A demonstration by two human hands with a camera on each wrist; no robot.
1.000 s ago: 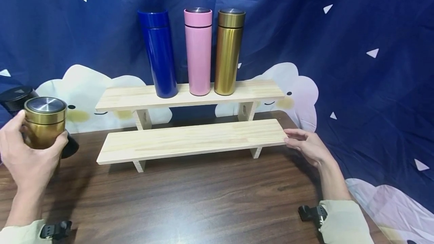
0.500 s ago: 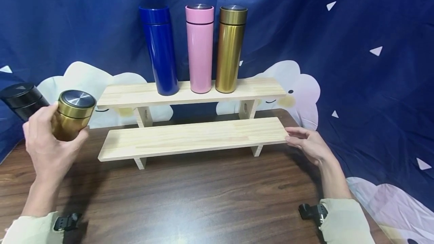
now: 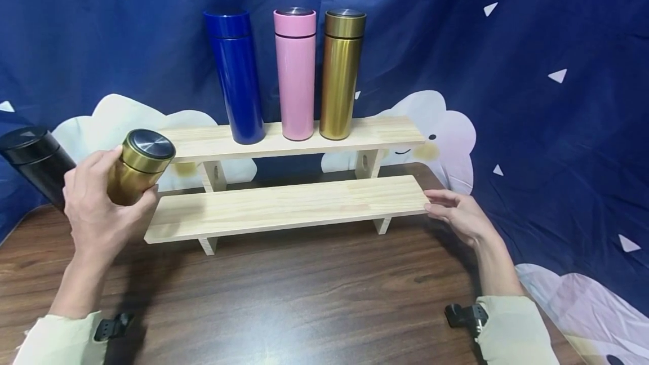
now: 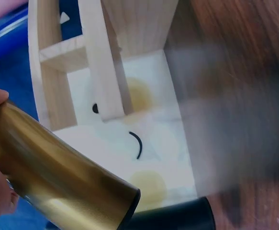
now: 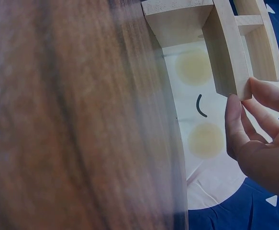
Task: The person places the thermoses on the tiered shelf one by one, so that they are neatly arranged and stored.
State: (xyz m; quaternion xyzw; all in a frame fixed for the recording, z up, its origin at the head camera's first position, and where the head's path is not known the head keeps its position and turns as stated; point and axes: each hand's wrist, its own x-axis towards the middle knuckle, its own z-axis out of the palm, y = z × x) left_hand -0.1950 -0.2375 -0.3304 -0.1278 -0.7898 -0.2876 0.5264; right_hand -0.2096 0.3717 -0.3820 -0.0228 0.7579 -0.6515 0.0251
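Note:
My left hand (image 3: pixel 103 210) grips a gold thermos bottle (image 3: pixel 141 165) near its top, at the left end of a two-tier wooden stand. Held off the table, the bottle tilts; its body (image 4: pixel 67 167) slants across the left wrist view. A black thermos bottle (image 3: pixel 38 165) stands just left of that hand, partly hidden by it. My right hand (image 3: pixel 461 216) pinches the right end of the lower shelf board (image 3: pixel 289 207) between thumb and fingers (image 5: pixel 268 103). The upper shelf board (image 3: pixel 385 128) bears a blue bottle (image 3: pixel 235 78), a pink bottle (image 3: pixel 296 75) and another gold bottle (image 3: pixel 342 75), all upright.
A brown wood-grain table (image 3: pixel 304 297) carries the stand, whose pale wooden legs (image 3: pixel 213 176) show under the shelves. Behind it hangs a dark blue cloth (image 3: pixel 507 100) with white cloud shapes (image 3: pixel 446 123) and small triangles.
My left hand has carried the gold bottle to the right, out from in front of the black bottle, towards the stand; the bottle now leans. My right hand stays on the shelf end.

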